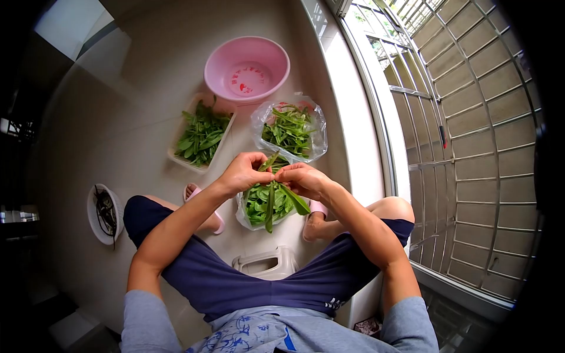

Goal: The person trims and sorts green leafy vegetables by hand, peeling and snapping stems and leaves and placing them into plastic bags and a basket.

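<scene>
Pale tiled floor (150,94), glossy; barred window (465,147) toward 3 o'clock, daylight entering. Clock is centred on the hands, with 12 straight ahead of the seated person.

Held item: leafy green sprig (269,209), in front of the person, between the spread knees. Left hand (241,173) grips it in a thumb-and-finger pinch; right hand (305,179) pinches it too, just beside. Fingertips of the two hands almost meet; exact contact on the stem is partly hidden. Neither hand is clearly nearer: the sprig sits right between both sets of fingertips. Its long axis runs roughly 12 to 6, one narrow leaf hanging toward 6; a second, broader leaf points between 4 and 5, and a shorter tip shows toward 12.

Surroundings: white bag (242,215) of leaves at 6, under the hanging leaves in this view; gap between them cannot be judged. Clear plastic bag (321,132) of greens between 12 and 1. Shallow tray (222,136) of greens at 10, nearer the left hand than the right. Pink basin (219,70) just short of 12, farther out, red print on its bottom. White basket (119,209) between 8 and 9, well apart; dark contents not identifiable. Stool (286,263) at 6.
</scene>
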`<state>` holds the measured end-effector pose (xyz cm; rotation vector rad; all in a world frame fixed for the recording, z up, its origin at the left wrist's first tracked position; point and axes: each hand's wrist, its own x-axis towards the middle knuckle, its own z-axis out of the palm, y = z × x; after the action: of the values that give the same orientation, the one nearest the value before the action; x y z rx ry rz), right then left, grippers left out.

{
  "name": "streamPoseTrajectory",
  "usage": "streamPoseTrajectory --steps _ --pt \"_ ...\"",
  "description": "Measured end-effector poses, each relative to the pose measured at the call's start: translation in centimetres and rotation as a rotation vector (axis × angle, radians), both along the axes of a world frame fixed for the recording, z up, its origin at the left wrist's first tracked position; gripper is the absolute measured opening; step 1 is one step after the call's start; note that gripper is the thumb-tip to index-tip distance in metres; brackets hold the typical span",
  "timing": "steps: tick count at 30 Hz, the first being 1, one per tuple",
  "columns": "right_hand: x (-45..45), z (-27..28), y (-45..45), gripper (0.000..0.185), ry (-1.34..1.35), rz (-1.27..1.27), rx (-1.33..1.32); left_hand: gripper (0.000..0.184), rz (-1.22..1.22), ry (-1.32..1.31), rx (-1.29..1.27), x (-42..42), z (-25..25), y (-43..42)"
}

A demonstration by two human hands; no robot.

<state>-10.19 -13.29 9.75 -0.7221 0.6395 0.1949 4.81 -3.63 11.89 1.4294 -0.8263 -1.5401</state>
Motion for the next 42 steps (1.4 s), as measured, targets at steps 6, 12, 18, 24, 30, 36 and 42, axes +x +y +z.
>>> streamPoseTrajectory --steps 6,12,18,24,30,36,42 --pt "0.8 0.6 0.6 0.006 0.042 -0.179 -0.005 0.014 0.142 0.104 0.034 0.4 -0.1 -0.4" --pt "1.3 1.1 -0.2 0.008 -0.089 -0.294 0.387 0.012 0.164 0.426 0.071 1.6 0.3 -0.9" --pt "1.2 2.1 -2.9 0.010 -0.237 -0.407 -0.027 0.014 0.107 0.497 0.110 1.8 0.9 -0.3" --pt "1.7 1.9 -2.8 0.010 -0.269 -0.470 -0.171 0.013 0.113 0.533 0.190 0.6 0.5 0.1" --pt "2.3 1.7 -2.9 0.008 -0.303 -0.551 -0.310 0.026 0.050 0.607 0.185 -0.5 0.3 0.7" --pt "2.9 1.5 -2.7 0.010 -0.348 -0.618 -0.299 0.024 0.053 0.685 0.165 -0.8 1.0 0.5" --pt "2.5 2.7 -2.5 0.024 -0.362 -0.427 -0.083 0.012 0.194 0.636 0.204 -0.7 1.0 0.4"
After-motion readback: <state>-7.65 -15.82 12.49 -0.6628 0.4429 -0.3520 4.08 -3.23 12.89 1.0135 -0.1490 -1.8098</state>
